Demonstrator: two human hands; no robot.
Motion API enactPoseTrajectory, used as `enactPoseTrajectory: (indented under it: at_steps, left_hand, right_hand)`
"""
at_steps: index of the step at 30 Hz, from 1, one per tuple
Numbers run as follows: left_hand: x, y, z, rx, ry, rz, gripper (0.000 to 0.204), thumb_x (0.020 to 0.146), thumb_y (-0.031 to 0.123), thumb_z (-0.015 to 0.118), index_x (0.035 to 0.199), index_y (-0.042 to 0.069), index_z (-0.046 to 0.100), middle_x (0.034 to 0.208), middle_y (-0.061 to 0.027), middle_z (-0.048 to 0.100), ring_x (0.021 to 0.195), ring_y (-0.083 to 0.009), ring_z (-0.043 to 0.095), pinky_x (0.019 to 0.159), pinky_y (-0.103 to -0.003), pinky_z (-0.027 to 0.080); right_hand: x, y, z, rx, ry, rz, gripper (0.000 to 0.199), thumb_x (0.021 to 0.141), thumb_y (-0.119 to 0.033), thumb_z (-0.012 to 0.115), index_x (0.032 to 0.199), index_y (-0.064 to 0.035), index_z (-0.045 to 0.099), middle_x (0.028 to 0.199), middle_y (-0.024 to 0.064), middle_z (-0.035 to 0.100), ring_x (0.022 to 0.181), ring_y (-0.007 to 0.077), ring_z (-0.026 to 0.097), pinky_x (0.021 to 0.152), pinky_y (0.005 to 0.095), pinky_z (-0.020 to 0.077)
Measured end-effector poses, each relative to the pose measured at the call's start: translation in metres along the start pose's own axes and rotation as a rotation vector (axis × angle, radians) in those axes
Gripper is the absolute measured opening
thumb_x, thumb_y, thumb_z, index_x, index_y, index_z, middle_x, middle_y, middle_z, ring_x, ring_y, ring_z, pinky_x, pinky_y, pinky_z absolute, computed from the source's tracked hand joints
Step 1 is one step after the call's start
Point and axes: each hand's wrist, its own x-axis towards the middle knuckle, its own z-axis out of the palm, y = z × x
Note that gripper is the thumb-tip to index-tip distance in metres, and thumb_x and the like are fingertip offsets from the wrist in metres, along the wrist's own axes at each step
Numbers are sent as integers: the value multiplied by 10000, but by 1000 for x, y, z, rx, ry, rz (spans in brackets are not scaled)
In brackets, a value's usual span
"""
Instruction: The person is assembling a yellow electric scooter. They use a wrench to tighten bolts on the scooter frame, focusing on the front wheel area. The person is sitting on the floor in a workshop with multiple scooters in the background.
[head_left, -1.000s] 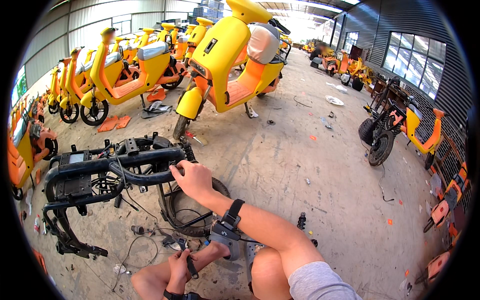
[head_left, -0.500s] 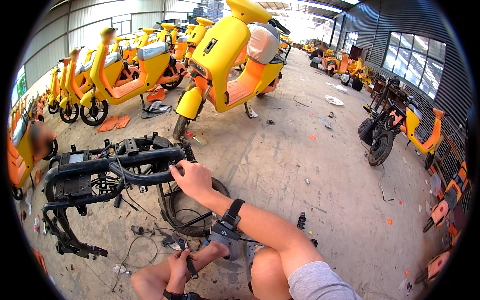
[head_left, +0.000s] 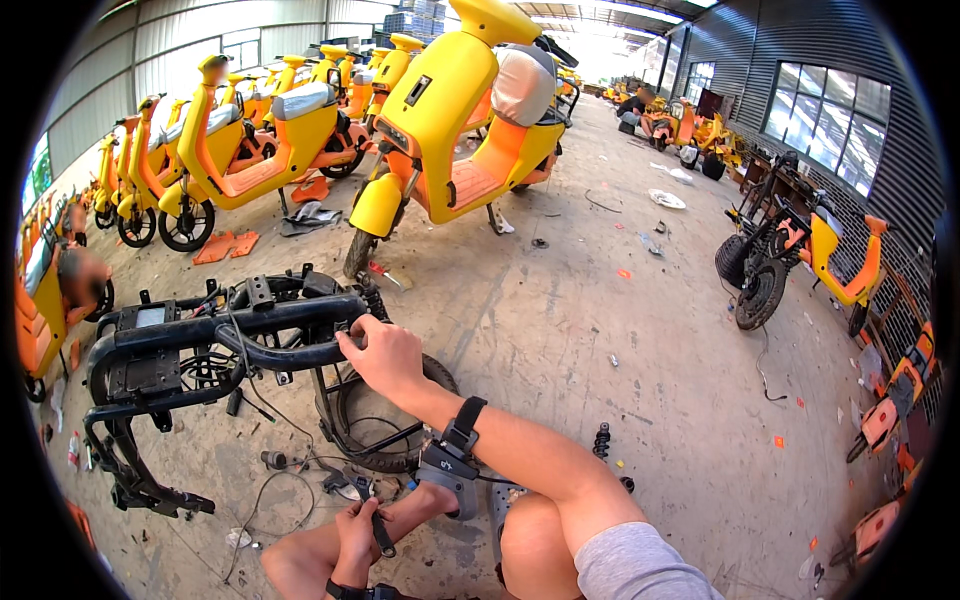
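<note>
We have a bare black frame (head_left: 270,318) lying on the floor (head_left: 560,340), ahead and to our left. Its long axis runs roughly left to right, its right end close to a black wheel (head_left: 442,373); a bent leg at the left end reaches back toward us. We cannot tell which end is the front. Our right hand (head_left: 388,355) touches the right end of the tube, fingers bent over it; whether they grip or only rest, we cannot tell. Our left hand (head_left: 355,528), low by the shin, has its fingers closed around a dark tool (head_left: 384,535). We judge the step in hand to be steadying or feeling that tube end; the next move seems to call for a firm right hand. Farther out stand a loose spring (head_left: 602,440) and a yellow scooter (head_left: 440,90).
</note>
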Motion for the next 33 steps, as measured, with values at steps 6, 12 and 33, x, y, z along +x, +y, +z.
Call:
enactPoseTrajectory:
  at_steps: [6,12,33]
  left_hand:
    - [4,-5,-4,10,-5,-6,216,929,117,569,923,-79,659,650,-132,660,475,-138,549,452,-239,413]
    - [2,-3,-4,23,2,-5,219,926,113,574,942,-88,658,648,-135,659,472,-140,554,444,-244,412]
    - [5,-6,-3,41,2,-6,216,918,116,577,924,-77,675,637,-120,655,459,-123,534,446,-232,394]
  right_hand:
    - [0,0,0,-7,1,8,310,847,-391,660,798,-86,655,648,115,653,637,306,660,569,414,503]
    - [0,3,8,-7,-18,15,298,841,-398,670,780,-107,653,597,74,630,605,288,646,549,402,483]
    - [-3,3,0,58,15,-44,248,853,-304,654,871,-61,609,652,113,655,623,312,658,566,411,498]
